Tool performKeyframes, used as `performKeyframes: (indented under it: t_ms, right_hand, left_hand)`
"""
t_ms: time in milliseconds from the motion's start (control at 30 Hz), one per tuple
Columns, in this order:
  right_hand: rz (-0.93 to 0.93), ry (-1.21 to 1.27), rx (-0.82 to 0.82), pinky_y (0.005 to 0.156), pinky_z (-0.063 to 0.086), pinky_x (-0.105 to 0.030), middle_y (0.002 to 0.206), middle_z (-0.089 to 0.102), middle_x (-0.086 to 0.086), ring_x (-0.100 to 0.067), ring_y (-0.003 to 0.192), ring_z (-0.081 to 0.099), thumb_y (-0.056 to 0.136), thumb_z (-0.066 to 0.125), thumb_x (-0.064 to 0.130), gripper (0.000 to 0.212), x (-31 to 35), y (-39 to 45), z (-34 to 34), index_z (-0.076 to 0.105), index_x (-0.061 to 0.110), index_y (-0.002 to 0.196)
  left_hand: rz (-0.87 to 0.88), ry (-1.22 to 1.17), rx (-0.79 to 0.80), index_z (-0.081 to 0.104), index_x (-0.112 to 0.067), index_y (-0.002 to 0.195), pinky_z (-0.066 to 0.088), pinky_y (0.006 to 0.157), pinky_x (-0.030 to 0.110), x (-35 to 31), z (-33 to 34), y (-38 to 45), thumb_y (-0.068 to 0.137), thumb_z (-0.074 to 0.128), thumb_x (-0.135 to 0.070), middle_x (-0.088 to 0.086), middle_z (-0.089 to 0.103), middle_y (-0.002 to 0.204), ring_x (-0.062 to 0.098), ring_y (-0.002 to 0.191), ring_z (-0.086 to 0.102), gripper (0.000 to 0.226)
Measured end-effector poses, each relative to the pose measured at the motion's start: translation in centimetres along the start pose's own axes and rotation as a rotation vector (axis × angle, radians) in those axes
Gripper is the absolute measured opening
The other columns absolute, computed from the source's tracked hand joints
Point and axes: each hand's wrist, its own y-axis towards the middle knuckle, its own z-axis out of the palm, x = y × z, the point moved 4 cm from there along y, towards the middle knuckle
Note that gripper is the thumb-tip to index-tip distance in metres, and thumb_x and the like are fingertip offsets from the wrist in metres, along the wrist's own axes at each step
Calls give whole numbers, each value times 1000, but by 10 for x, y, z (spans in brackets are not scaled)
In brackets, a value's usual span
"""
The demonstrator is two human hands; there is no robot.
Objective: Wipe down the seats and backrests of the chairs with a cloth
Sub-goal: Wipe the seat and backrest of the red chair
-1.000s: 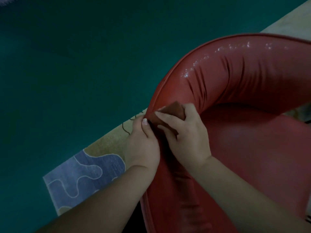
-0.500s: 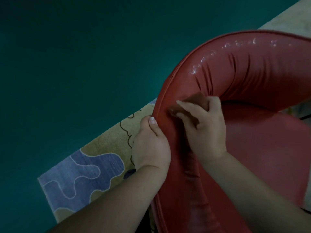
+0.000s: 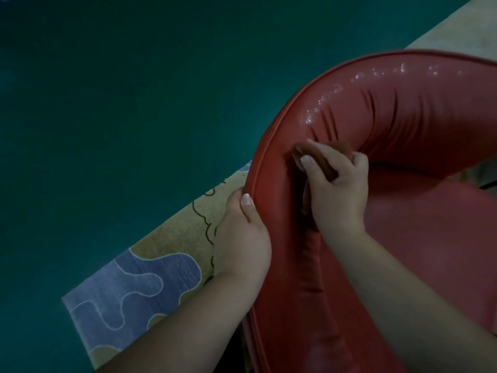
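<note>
- Fingers (image 3: pixel 313 164) of our right hand (image 3: pixel 336 195) curl over a folded brown cloth (image 3: pixel 322 154) and clamp it against the padded backrest, with the thumb on the far side of the wad; our left hand (image 3: pixel 242 238) wraps its fingers behind the backrest's piped edge, the thumb (image 3: pixel 247 207) lying flat on the front of it.
- Largest of what we see is the dark green floor (image 3: pixel 121 103), which spreads away from our fingers on the left and beyond them.
- Next comes our red chair (image 3: pixel 403 238), curving round both hands: its backrest (image 3: pixel 403 109) arcs from under our left hand, past the cloth, and away to the right, creased just beyond our right fingertips and shining with small wet-looking glints further along the top.
- Its seat (image 3: pixel 430 251) lies to the right of our right hand and below the backrest's curve.
- A tan rug (image 3: pixel 174 238) with a blue wavy patch (image 3: pixel 134 292) and dark outlined shapes lies on the floor to the left of our left hand, running under the chair.
- Our two hands sit near each other on the same stretch of backrest, left on the outer edge, right on the inner face.
- Smallest is the cloth, mostly covered by our right fingers, with one brown end showing beyond them and a fold showing under the palm.
</note>
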Motion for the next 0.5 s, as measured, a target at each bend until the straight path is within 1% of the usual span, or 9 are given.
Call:
performKeyframes:
  t_ms: [67, 100, 133, 200, 233, 267, 300, 367, 500]
  right_hand:
    - [51, 28, -9, 82, 44, -4, 108, 43, 18, 11, 96, 56, 88, 69, 30, 24, -6, -5, -5, 68, 43, 108]
    - [85, 35, -29, 84, 45, -5, 109, 43, 19, 9, 99, 55, 88, 68, 32, 24, -8, -4, -7, 68, 44, 109]
    - [112, 45, -52, 81, 45, -3, 110, 44, 18, 11, 98, 54, 88, 68, 32, 24, -11, -1, -7, 68, 42, 110]
    - [150, 89, -104, 63, 47, -2, 110, 44, 13, 17, 83, 57, 90, 66, 29, 24, -15, 6, -8, 69, 35, 113]
    - [157, 104, -132, 58, 47, -3, 110, 44, 11, 18, 78, 57, 91, 66, 28, 25, -15, 10, -8, 68, 34, 114]
    - [155, 97, -159, 60, 47, -3, 110, 44, 10, 17, 78, 57, 91, 65, 29, 25, -15, 16, -8, 68, 35, 115]
    - [144, 80, -182, 65, 47, -2, 109, 44, 11, 17, 83, 56, 91, 64, 31, 25, -14, 22, -7, 67, 38, 115]
    - [103, 64, -221, 73, 37, 6, 109, 43, 10, 20, 91, 51, 92, 63, 32, 25, -10, 44, -3, 65, 41, 115]
    - [56, -33, -175, 86, 27, 6, 110, 41, 6, 6, 96, 48, 92, 62, 35, 32, -1, 89, 14, 64, 37, 123]
  left_hand:
    - [60, 10, 52, 49, -30, 134, 36, 80, 22, -8, -2, 8, 102, 24, -38, -17, 61, 110, 2, 92, 53, 41]
    - [96, 20, 79, 44, -31, 139, 34, 87, 20, -15, -2, 15, 102, 25, -37, -16, 57, 124, 2, 105, 52, 41]
    - [133, 33, 107, 39, -31, 143, 31, 93, 18, -22, -1, 24, 103, 26, -37, -14, 51, 136, 3, 118, 48, 43]
    - [212, 98, 160, 33, -27, 148, 27, 102, 19, -39, 4, 48, 103, 27, -35, -6, 43, 147, 10, 133, 40, 45]
    - [256, 144, 188, 31, -25, 149, 27, 105, 23, -49, 9, 62, 103, 28, -34, -2, 41, 149, 14, 135, 38, 46]
    - [299, 181, 220, 30, -23, 149, 26, 107, 25, -60, 14, 75, 104, 28, -33, 1, 40, 150, 16, 136, 37, 47]
    - [335, 207, 253, 30, -22, 149, 26, 108, 25, -70, 21, 88, 104, 28, -32, 2, 39, 150, 18, 136, 37, 46]
    - [378, 232, 287, 32, -21, 149, 28, 107, 27, -85, 32, 106, 104, 28, -30, 4, 41, 149, 21, 135, 39, 46]
    - [391, 156, 233, 40, -26, 144, 33, 105, 27, -85, 39, 117, 104, 30, -32, 1, 50, 142, 22, 129, 47, 42]
